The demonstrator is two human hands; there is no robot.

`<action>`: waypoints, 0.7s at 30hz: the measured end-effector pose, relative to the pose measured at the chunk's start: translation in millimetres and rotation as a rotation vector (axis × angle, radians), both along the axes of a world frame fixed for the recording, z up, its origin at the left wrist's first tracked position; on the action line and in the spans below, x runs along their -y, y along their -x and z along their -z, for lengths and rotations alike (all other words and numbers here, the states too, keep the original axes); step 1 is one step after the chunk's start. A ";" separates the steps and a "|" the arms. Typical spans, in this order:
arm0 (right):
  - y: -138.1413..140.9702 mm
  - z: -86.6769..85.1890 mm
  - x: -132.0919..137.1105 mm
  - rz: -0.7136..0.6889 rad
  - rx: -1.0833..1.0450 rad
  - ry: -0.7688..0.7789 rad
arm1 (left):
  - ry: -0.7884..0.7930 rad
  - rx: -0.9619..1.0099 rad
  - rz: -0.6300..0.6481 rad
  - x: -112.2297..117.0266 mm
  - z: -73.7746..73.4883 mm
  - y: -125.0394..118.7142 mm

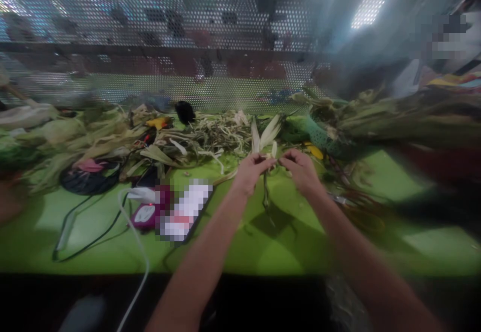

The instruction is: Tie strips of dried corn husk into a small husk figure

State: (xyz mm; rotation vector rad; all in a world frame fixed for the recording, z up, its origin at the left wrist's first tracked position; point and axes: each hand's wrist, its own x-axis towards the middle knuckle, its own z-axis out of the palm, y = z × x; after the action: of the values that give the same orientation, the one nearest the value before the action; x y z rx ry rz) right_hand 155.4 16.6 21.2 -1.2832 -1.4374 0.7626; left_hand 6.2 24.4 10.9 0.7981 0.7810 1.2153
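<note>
Over the green table, both hands meet at a bunch of pale corn husk whose pointed leaves spread upward. Thumb and fingers of my left hand are closed on its base. My right hand is closed in a pinch at the right side of the same base, fingertips close to the left thumb. A thin, stem-like strip hangs down below the fingers. Exactly what the right fingertips pinch is small and blurred, but it appears to be part of the husk.
Loose husk strips lie behind my hands. At right, long leaves fill a green basket. To the left are a phone, a purple power socket with a white cable, and a dark round object. A perforated screen stands behind.
</note>
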 end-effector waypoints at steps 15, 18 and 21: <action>-7.6 -10.1 1.9 -0.086 -0.073 -0.030 | -0.256 -0.353 0.061 -5.6 12.8 6.7; -9.0 -6.8 -0.1 -0.036 -0.088 -0.038 | -0.304 -0.409 0.117 -3.4 12.5 4.3; -8.6 -3.7 -1.6 0.026 -0.111 -0.070 | -0.328 -0.445 0.155 0.0 8.8 3.1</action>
State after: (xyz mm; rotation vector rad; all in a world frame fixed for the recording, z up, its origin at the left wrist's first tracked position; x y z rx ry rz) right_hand 164.0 18.2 24.9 -1.1860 -1.3438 0.7483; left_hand 3.2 24.4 2.2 1.4051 0.8670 1.0500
